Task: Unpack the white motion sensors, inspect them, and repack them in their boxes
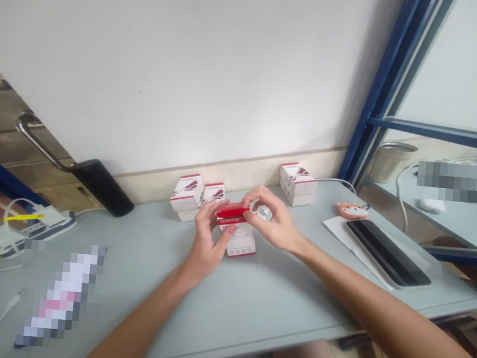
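A small red and white carton (241, 241) with "DETECTOR" printed on it is between my hands, in the middle of the table. Its red top flap faces up and towards me. My left hand (210, 238) grips the carton's left side, thumb across the front panel. At the top right corner, my right hand (272, 218) pinches the red flap with thumb and index finger. Just behind my right fingers lies a small white item (264, 212), partly hidden. Similar cartons stand behind my left hand: one (187, 194) in clear view, another (213, 192) partly covered.
More boxes (297, 184) are stacked at the back right by the wall. On the right lie a black phone (386, 253), white paper (334, 229) and an orange animal-face case (352, 211). A black-gripped metal handle (103, 186) and a power strip (37, 228) are at left.
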